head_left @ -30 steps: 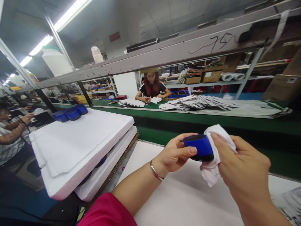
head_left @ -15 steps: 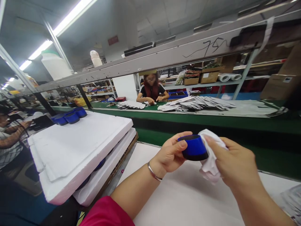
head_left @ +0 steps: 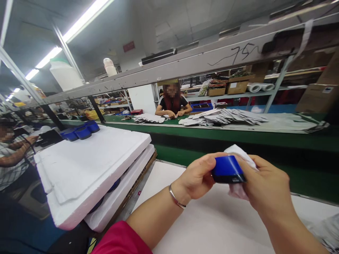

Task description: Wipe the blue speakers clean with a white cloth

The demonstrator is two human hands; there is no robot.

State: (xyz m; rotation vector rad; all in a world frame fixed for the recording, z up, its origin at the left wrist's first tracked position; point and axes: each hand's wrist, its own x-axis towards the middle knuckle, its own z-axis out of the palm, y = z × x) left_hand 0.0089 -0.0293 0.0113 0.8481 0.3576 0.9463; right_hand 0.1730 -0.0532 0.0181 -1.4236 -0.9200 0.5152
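Note:
A small round blue casing (head_left: 227,169) with a dark lower band is held in the air above the white table (head_left: 206,225). My left hand (head_left: 197,176) grips its left side with thumb and fingers closed round it. My right hand (head_left: 265,188) presses a crumpled white cloth (head_left: 238,155) against its right side, fingers closed on the cloth. Most of the cloth is hidden behind my right hand and the casing.
Stacked white foam trays (head_left: 87,169) lie at left, with three more blue casings (head_left: 81,132) at their far corner. A green conveyor (head_left: 212,135) carries piles of folded papers (head_left: 225,115). One person sits across it, another at far left. A shelf rail (head_left: 185,65) runs overhead.
The blue casing has been tipped, so its dark top opening no longer shows. My right hand has closed further over the cloth, which now shows less.

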